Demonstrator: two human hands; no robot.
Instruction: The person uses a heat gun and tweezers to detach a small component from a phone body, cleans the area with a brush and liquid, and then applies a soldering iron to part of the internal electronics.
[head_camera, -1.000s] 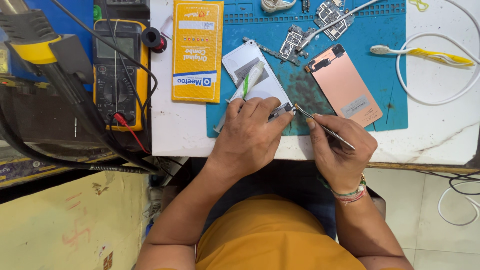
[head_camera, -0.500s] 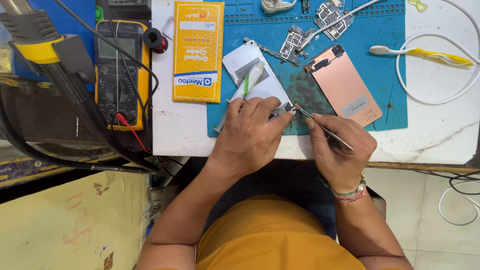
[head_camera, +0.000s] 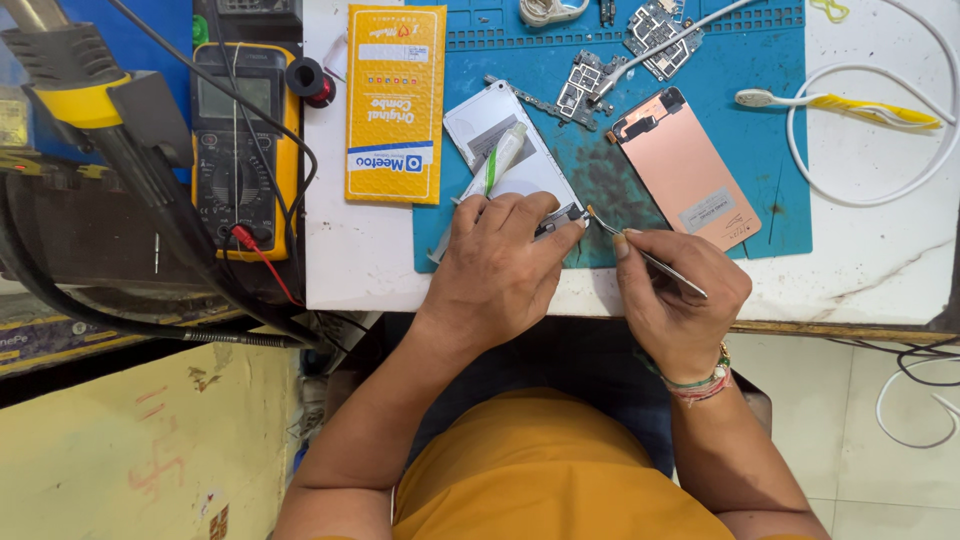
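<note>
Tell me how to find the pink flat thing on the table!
Look at the big blue mat on the white table. Just above the right hand lies a flat pink rectangle, tilted. The circuit boards beside it are small, grey and jagged; it alone is smooth and pink.

One package, one meter screen, two labels

A yellow flat package (head_camera: 396, 100) with a blue-white band lies left of the blue mat; the yellow meter's grey screen (head_camera: 230, 97) sits further left; small white labels mark the pink panel (head_camera: 684, 180).

Head view: you look straight down, close, onto the bench edge.
Frame: worktop above, your lap below.
</note>
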